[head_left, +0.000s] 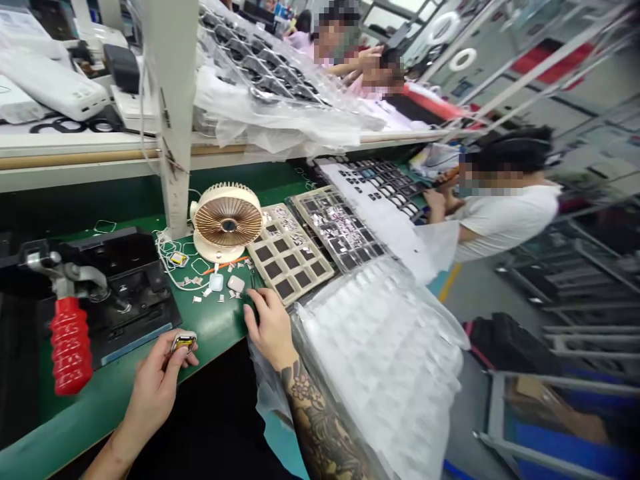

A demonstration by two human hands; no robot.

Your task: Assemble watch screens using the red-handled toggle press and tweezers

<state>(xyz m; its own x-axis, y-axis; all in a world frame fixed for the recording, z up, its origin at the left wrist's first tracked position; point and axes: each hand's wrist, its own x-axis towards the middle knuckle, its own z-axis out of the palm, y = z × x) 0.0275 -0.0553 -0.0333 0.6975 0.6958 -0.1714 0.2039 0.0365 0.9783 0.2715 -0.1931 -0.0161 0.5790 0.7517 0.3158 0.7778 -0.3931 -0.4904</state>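
My left hand (163, 373) is closed on a small rounded watch case (183, 342), its open side turned up and something yellow showing inside. It is held just above the front edge of the green bench (220, 330). My right hand (273, 327) is over the bench edge, thumb and forefinger apart, with no held object visible. Close to its fingertips are a pale rounded-square piece (236, 284) and a thin dark tool (252, 277), too small to name. Several small metallic bits lie scattered around a white square piece (216, 283). Another yellow-centred piece (179, 259) rests farther back.
A cream desk fan (229, 223) stands behind the parts. On the left is a black fixture (135, 293) with a red-handled clamp (71, 347). Compartment trays (290, 257) and a bubbly white plastic-covered stack (380, 360) lie right. A co-worker (505, 207) sits beyond.
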